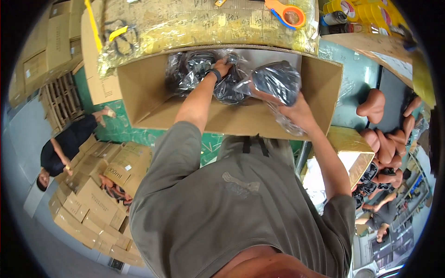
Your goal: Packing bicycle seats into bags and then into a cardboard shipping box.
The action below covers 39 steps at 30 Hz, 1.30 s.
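The right hand's (pixel 299 112) grip is clasped around a wrapped bundle (pixel 276 81) above the open cardboard box (pixel 322 88); the left hand (pixel 222 68) touches bagged items (pixel 194 69) inside, its grip unclear.

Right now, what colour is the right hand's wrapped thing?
The wrapped thing is mostly black; best seen in the head view.

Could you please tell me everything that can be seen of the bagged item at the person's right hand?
The bagged item has a broad, dark, rounded face and a reddish-brown side, inside clear, crinkled, shiny plastic; loose plastic hangs beneath. It lies tilted at the right part of the open cardboard box; its exact height is unclear. The right hand grips its lower right end. Whether it touches the neighbouring bagged items cannot be told.
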Tool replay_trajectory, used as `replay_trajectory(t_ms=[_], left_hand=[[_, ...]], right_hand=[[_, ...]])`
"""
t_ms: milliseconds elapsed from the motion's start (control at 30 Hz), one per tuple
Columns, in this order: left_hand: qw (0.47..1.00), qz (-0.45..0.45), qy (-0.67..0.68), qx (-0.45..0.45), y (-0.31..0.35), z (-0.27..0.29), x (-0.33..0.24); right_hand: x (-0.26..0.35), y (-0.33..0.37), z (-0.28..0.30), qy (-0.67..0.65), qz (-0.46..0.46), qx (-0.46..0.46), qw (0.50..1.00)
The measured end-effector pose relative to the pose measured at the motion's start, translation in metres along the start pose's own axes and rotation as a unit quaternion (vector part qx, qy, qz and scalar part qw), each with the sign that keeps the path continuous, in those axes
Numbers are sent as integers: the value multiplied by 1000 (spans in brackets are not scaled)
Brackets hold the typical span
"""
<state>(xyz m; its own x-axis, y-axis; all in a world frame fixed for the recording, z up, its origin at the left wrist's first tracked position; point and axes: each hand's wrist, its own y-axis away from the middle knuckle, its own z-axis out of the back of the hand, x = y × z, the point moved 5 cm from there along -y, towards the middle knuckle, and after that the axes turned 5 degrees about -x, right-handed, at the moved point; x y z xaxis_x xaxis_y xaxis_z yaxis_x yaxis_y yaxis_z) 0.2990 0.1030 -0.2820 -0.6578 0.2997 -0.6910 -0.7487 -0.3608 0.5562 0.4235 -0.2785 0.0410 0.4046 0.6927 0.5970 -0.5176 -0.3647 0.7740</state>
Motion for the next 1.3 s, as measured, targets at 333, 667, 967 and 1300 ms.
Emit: replay_trajectory(t_ms=[333,667,967,1300], left_hand=[[866,-100,-451,-192,-22,1,46],[936,-298,-185,-14,165,-47,-287],[807,-503,-117,285,507,-385,-517],[586,-541,-398,453,634,-722,-394]], right_hand=[[-62,-162,-164,394,-37,310,864],[-52,234,38,-238,275,-113,924],[-549,555,188,-157,-133,-807,554],[-783,504,312,74,-211,-770,598]])
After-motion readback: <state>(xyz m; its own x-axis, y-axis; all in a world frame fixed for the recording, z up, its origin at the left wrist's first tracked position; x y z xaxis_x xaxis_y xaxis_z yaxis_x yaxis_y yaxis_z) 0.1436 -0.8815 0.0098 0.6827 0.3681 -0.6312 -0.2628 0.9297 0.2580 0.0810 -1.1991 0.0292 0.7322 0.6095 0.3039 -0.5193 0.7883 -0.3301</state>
